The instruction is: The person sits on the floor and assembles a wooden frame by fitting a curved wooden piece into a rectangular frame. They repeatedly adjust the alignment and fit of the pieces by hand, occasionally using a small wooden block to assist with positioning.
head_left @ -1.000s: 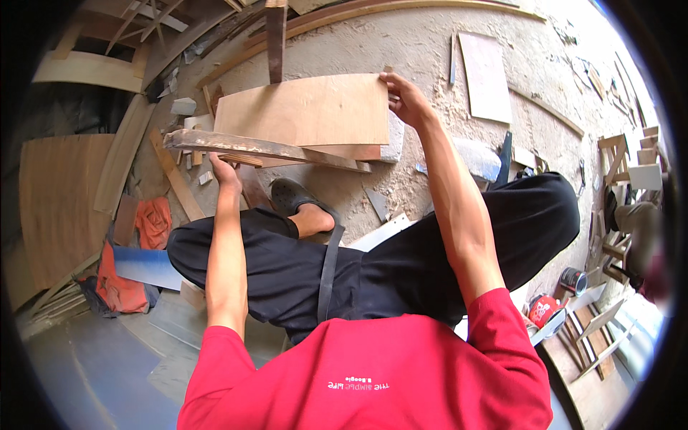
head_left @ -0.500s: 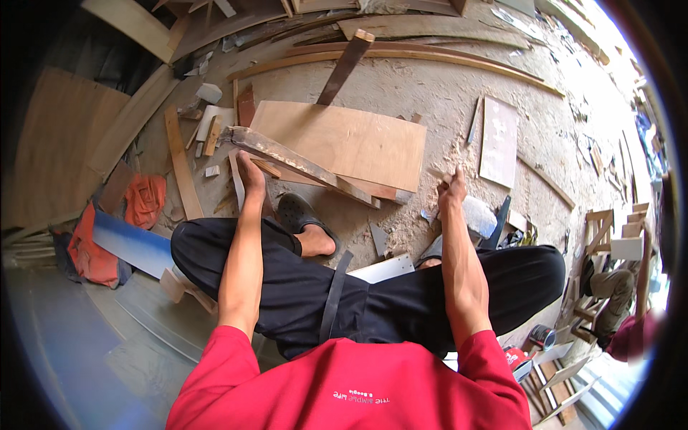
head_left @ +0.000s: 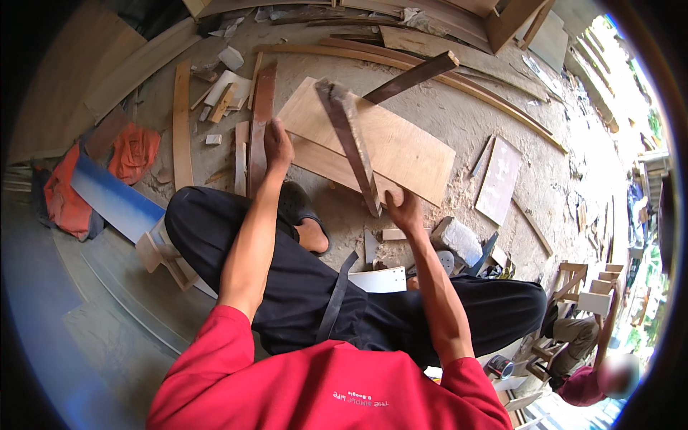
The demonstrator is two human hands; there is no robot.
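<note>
R hand [head_left: 403, 208] grips near end of dark plank [head_left: 352, 147] lying on ply sheet [head_left: 390, 147] on floor; L hand [head_left: 276, 143] presses flat, fingers spread, on sheet's edge. Plank looks stiff, heavyish, rough w/ splinters, so best held at both ends.

Bare sawdust floor [head_left: 459, 136] lies open right of the plywood sheet [head_left: 401, 143]. Left of it, wood offcuts [head_left: 222, 89] crowd the way; a stone block [head_left: 456, 238] sits just below its lower corner.

Can't really see the right hand [head_left: 403, 208] fingers, they're tucked behind the rough plank [head_left: 351, 143]; plywood sheet [head_left: 390, 147] is partly covered too.
</note>
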